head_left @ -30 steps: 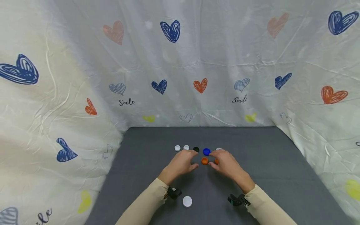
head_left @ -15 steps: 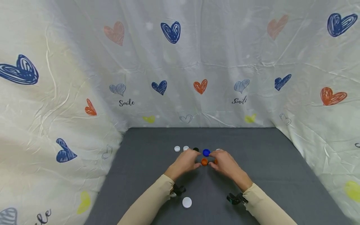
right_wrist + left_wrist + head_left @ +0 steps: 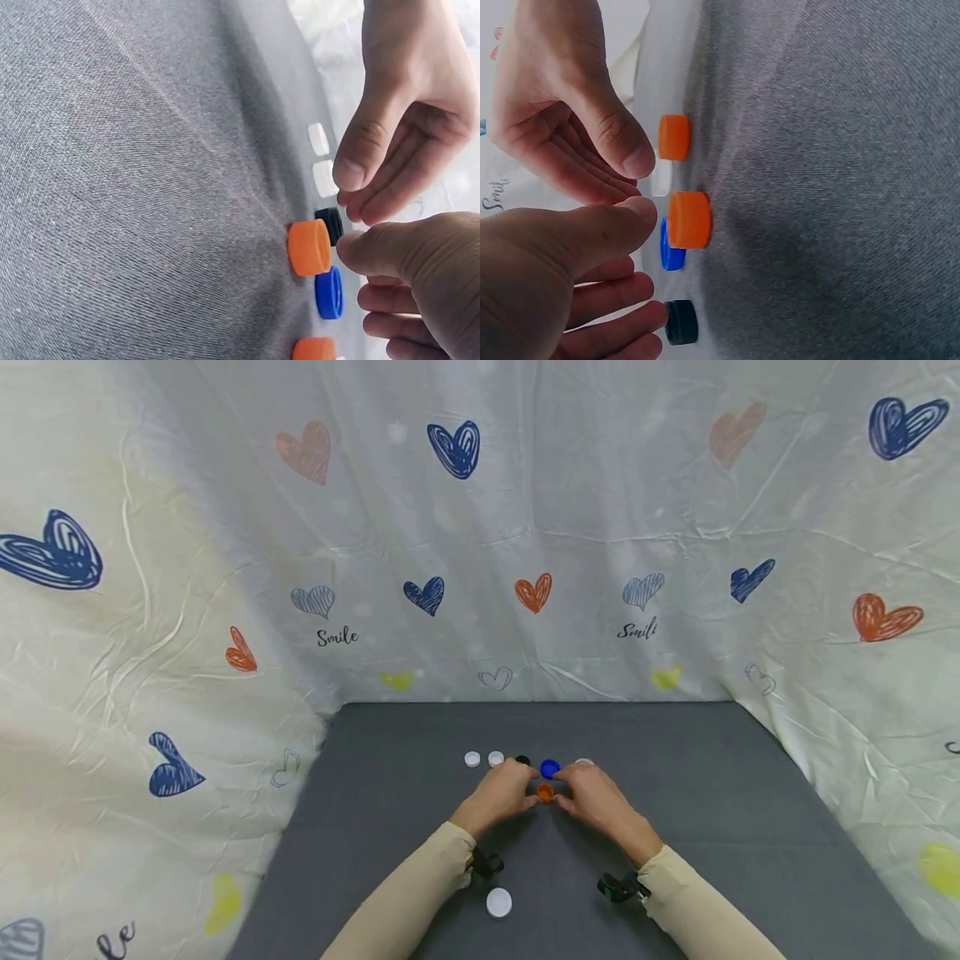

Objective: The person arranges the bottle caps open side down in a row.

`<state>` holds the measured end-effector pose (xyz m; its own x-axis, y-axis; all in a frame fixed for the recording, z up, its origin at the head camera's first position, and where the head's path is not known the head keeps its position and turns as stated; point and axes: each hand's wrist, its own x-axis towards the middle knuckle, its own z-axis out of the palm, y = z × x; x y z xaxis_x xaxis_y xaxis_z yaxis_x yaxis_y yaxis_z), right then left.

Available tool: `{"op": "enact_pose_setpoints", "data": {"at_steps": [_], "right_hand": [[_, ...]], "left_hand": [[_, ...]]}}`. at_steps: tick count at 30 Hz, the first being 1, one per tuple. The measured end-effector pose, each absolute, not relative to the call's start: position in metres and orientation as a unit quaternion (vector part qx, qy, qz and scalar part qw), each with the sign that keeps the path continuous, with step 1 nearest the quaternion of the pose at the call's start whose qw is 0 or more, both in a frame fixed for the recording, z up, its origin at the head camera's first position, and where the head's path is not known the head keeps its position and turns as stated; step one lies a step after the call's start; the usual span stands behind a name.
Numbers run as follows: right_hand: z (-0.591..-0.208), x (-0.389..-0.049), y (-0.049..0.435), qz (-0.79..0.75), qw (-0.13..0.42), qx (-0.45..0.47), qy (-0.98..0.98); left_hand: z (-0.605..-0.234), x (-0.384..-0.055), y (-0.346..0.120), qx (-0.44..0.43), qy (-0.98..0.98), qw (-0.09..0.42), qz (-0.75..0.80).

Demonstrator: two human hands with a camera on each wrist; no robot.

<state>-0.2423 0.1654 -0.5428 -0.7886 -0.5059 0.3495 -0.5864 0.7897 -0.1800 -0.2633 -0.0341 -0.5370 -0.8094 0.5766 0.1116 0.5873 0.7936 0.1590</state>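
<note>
An orange bottle cap (image 3: 545, 793) lies on the grey cloth, with my left hand (image 3: 501, 791) to its left and my right hand (image 3: 596, 797) to its right. Both hands have loosely bent fingers, thumbs and fingertips pointing inward, and nothing is held. In the right wrist view a thin gap separates my right thumb from this cap. A blue cap (image 3: 550, 768) sits just behind it. Beside my left fingertips is a black cap (image 3: 682, 322). A second orange cap (image 3: 675, 137) is visible in the wrist views; my right hand covers it in the head view.
Two white caps (image 3: 472, 759) stand at the left end of the back row, and another white cap (image 3: 584, 762) peeks out behind my right hand. A larger white cap (image 3: 498, 902) lies nearer, between the forearms. Heart-printed white curtain (image 3: 480, 543) borders the table (image 3: 675, 752).
My left hand has moved right toward the orange cap. The right hand has shifted slightly left, and the second orange cap is now hidden in the head view. The caps stay in place.
</note>
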Motion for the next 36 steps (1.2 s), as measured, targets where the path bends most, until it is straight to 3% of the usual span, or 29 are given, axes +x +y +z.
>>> {"op": "enact_pose_setpoints", "data": {"at_steps": [22,36], "right_hand": [[-0.566,-0.248,0.162,0.149,0.114,0.282,-0.941],[-0.577,-0.248,0.160,0.172,0.150,0.280,-0.932]], "left_hand": [[-0.557,-0.273,-0.026,-0.309,-0.946,0.038,-0.090],[-0.564,-0.270,-0.024,-0.304,-0.944,0.069,-0.107]]}}
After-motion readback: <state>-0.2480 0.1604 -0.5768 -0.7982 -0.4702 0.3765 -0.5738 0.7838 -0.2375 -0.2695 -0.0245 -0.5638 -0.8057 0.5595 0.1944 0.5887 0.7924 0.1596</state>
